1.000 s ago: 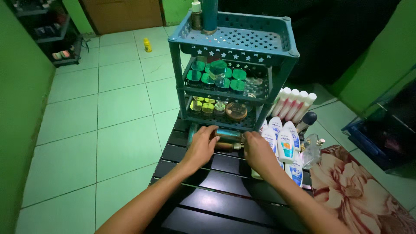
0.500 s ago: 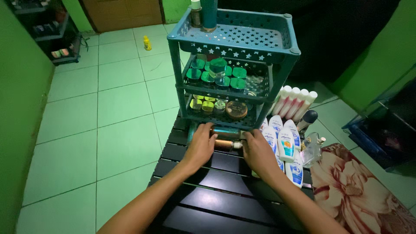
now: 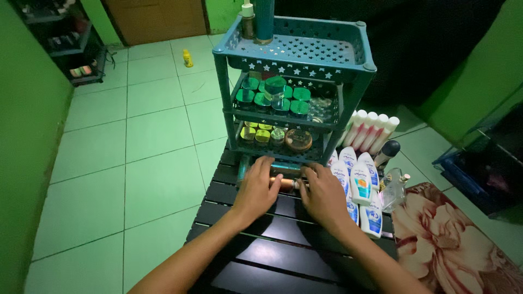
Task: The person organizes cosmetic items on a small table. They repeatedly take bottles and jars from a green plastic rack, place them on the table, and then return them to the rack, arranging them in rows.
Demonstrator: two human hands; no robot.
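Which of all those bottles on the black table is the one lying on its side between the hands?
The copper-coloured bottle, flat on the table between the left hand and right hand. The white bottles beside it are a different colour.

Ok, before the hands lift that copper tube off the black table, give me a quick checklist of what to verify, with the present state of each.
1. Left hand on the copper tube: ok, fingers lie over its left end.
2. Right hand on the tube: ok, fingertips at its right end by the pale cap.
3. Firm grasp: cannot tell, the hands hide the underside.
4. Teal tube behind it clear: not ok, it lies right alongside.
5. White bottles clear of the right hand: not ok, they sit close beside it.
6. Shelf rack upright on the slatted table: ok.
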